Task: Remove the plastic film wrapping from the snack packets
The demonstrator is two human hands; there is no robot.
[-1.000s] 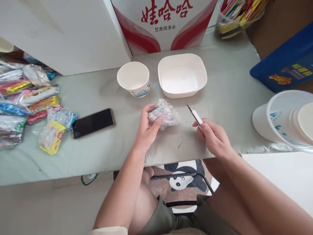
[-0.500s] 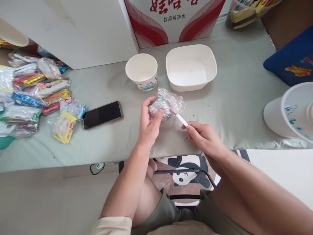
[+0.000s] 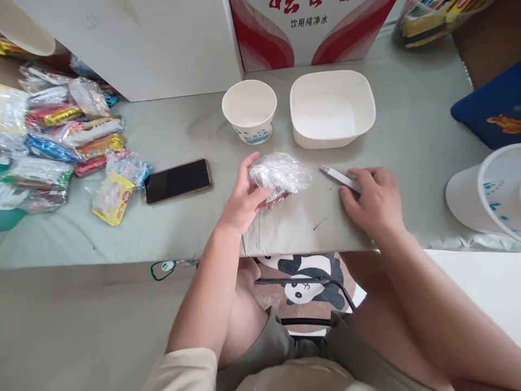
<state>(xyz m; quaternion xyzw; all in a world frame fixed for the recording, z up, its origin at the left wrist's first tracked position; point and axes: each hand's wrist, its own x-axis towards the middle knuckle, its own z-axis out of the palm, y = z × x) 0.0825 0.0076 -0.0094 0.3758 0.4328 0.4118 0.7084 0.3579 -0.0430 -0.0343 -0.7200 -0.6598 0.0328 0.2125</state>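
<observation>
My left hand (image 3: 247, 198) is closed around a crumpled bundle of clear bubble wrap (image 3: 280, 172), its thumb on the near side. A bit of red shows under the wrap at its lower edge; what lies inside I cannot make out. To the right, my right hand (image 3: 374, 201) is low at the cloth surface, thumb and fingers about the rear end of a slim white utility knife (image 3: 341, 177). The knife's tip points left toward the bundle, apart from it. Beyond the bundle stand a white paper cup (image 3: 254, 130) and a white rectangular tub (image 3: 331, 133).
A phone (image 3: 178, 182) lies left of my hands, beside a heap of wrapped snack packets (image 3: 73, 141). At the back stand a white box (image 3: 183, 49) and a red-and-white carton (image 3: 307, 43). A white bucket (image 3: 464, 190) is at right, near a blue item (image 3: 484, 108).
My right hand has moved right with the knife, away from the bubble wrap and down to the cloth. The bundle has turned in my left hand. The view has shifted slightly.
</observation>
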